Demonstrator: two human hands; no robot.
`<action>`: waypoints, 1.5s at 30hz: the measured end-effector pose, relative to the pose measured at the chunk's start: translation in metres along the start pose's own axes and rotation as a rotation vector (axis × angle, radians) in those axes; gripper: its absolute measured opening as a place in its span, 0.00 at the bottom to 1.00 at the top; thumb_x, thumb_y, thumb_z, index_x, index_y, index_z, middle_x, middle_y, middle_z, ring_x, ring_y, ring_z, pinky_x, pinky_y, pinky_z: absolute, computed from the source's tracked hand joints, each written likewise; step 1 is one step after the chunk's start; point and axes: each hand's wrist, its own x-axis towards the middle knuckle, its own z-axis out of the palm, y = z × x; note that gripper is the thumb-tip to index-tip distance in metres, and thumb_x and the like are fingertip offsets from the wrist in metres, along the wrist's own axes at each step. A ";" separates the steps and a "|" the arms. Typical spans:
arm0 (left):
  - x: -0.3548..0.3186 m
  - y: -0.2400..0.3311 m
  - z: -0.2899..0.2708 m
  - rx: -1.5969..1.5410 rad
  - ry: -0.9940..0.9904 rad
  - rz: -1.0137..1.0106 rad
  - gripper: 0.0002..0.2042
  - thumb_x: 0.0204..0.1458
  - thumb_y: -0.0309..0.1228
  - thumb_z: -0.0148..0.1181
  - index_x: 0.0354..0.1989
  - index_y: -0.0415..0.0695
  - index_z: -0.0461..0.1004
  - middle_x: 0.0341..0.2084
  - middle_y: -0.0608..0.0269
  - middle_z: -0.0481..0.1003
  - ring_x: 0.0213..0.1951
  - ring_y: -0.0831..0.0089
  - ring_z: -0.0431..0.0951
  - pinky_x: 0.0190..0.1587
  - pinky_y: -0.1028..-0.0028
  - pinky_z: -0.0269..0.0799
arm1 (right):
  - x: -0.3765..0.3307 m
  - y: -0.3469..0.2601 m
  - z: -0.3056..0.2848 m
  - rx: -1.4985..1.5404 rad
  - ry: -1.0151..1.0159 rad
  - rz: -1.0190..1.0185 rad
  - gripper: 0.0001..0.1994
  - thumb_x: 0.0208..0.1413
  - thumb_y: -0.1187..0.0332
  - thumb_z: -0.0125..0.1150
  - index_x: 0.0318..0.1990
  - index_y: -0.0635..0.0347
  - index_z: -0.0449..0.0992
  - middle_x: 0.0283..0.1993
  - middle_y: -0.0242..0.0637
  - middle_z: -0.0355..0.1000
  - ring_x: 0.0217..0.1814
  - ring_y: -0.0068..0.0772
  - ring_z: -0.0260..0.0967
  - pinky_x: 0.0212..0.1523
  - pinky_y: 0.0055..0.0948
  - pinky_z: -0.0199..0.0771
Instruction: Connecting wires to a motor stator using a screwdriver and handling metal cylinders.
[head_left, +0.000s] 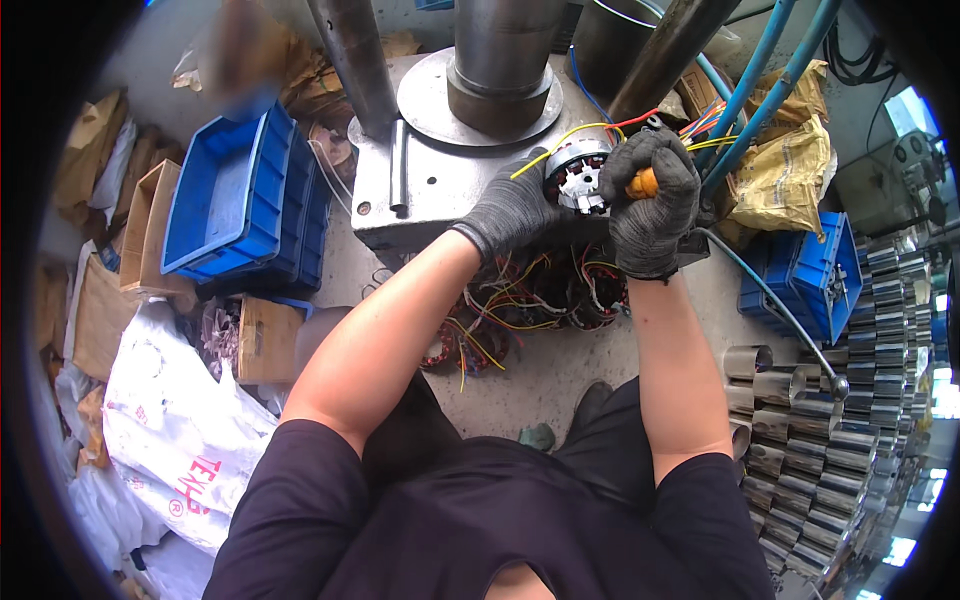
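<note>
Above the front edge of a metal press table [400,228], my left hand [512,212], in a dark grey glove, grips a motor stator [580,182]. The stator is round, with a white plastic end piece and dark red windings inside a metal ring. Yellow and red wires trail from it. My right hand [657,215], gloved the same way, is wrapped round a tool with an orange handle [643,183] close beside the stator. The tool's working end is hidden. Below the table edge lie several more wound stators [592,305] with loose coloured leads.
A thick press ram [505,50] stands behind my hands between two posts. Blue crates [225,200] are stacked at left, above a white bag [180,420]. At right are a blue bin [825,275], a metal lever [780,310] and rows of shiny metal cylinders [790,440].
</note>
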 end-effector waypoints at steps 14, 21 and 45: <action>-0.002 -0.010 0.011 0.027 0.053 -0.023 0.29 0.43 0.41 0.78 0.49 0.36 0.73 0.41 0.42 0.80 0.47 0.51 0.82 0.50 0.61 0.77 | 0.016 -0.031 0.005 0.113 -0.029 0.202 0.15 0.64 0.56 0.51 0.32 0.58 0.70 0.22 0.36 0.65 0.19 0.31 0.63 0.23 0.31 0.69; -0.001 0.006 0.001 -0.067 0.016 -0.024 0.24 0.48 0.36 0.75 0.49 0.36 0.74 0.44 0.47 0.81 0.46 0.66 0.82 0.49 0.66 0.78 | 0.017 -0.029 0.003 0.115 0.030 0.218 0.15 0.65 0.57 0.51 0.32 0.59 0.71 0.23 0.37 0.66 0.20 0.30 0.64 0.22 0.29 0.68; 0.005 0.010 -0.001 -0.021 0.035 -0.112 0.30 0.41 0.37 0.80 0.51 0.36 0.75 0.46 0.48 0.82 0.50 0.62 0.83 0.54 0.64 0.77 | 0.010 0.002 0.000 0.029 -0.050 0.143 0.15 0.66 0.64 0.50 0.28 0.62 0.70 0.21 0.34 0.66 0.17 0.25 0.63 0.21 0.25 0.63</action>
